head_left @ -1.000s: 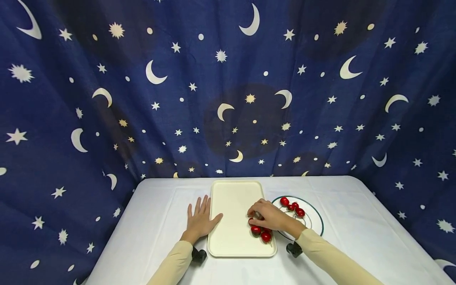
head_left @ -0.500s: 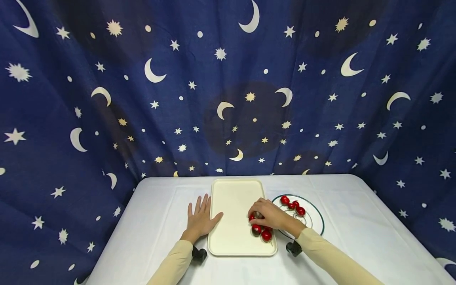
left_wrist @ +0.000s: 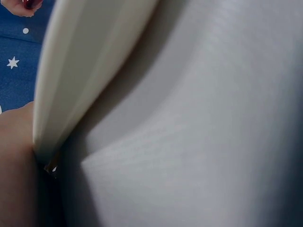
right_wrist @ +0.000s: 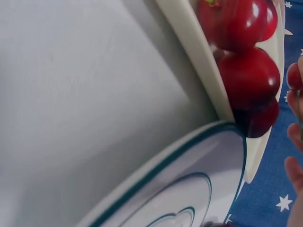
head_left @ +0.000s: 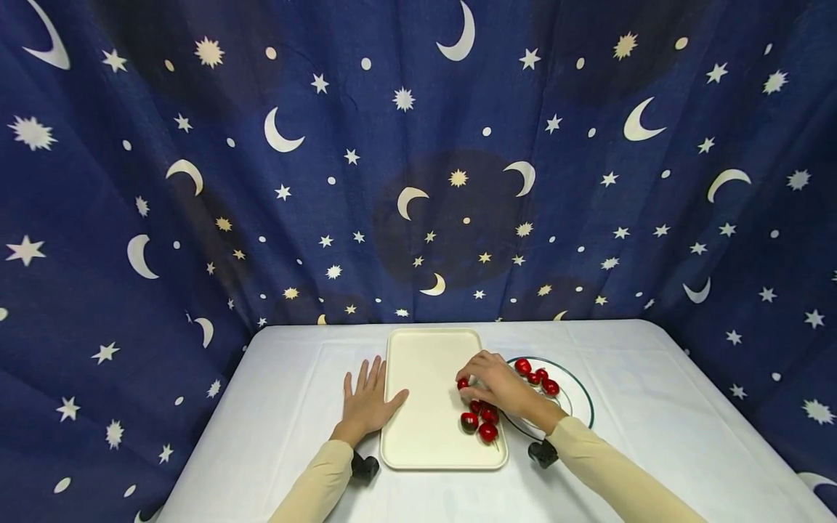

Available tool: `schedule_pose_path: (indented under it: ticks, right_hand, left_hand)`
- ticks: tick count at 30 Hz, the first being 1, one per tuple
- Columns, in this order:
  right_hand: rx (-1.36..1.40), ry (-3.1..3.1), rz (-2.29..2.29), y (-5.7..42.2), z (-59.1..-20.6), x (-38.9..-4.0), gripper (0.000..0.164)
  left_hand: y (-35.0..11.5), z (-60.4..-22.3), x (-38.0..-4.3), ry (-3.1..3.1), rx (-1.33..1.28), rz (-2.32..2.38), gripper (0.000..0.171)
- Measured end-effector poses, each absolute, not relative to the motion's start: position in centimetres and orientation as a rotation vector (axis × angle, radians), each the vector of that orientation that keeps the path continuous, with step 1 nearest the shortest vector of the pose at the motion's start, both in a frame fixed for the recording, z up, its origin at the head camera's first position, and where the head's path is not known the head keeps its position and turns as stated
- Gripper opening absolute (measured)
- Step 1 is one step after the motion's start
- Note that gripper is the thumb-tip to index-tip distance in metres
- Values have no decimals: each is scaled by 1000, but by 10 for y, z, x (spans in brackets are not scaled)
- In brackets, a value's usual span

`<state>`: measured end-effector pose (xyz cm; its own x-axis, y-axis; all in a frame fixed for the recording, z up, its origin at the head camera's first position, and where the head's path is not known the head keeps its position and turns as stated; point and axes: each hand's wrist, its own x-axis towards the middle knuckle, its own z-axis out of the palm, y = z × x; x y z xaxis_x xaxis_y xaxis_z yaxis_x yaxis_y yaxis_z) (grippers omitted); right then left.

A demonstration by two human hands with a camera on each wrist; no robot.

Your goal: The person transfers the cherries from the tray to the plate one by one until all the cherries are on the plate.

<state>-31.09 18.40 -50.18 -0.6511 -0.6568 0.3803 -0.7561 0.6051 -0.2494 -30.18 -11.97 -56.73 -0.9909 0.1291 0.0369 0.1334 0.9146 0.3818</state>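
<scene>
My right hand [head_left: 502,386] pinches a red cherry [head_left: 463,383] over the right side of the cream tray [head_left: 421,378]. In the right wrist view, that cherry [right_wrist: 294,75] shows at the right edge with a thin stem by the fingers. Several more cherries [head_left: 468,422] lie clustered on the tray below that hand, along its right rim. My left hand [head_left: 368,408] rests with fingers spread on the table at the tray's left side, its thumb lying over the rim. The left wrist view shows the tray's side [left_wrist: 90,61] close up.
A white plate [head_left: 582,410] with a green rim stands right against the tray, partly under my right forearm, with several cherries [head_left: 551,388] on it. White cloth [head_left: 628,436] covers the table. A blue curtain [head_left: 340,203] with moons and stars hangs behind.
My right hand has moved slightly up and away from the cluster with a cherry between its fingers, uncovering more cherries on the tray. The left hand has stayed in place.
</scene>
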Motion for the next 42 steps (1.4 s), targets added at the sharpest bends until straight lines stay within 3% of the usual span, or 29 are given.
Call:
schedule_pose_path:
  ticks: [23, 42]
  right_hand:
    - [681, -2623, 410, 220, -501, -315, 31]
    - [521, -2648, 338, 242, -513, -314, 26]
  left_hand:
    - [-120, -572, -304, -3066, -214, -598, 93]
    - [-121, -567, -302, -3049, -225, -635, 92]
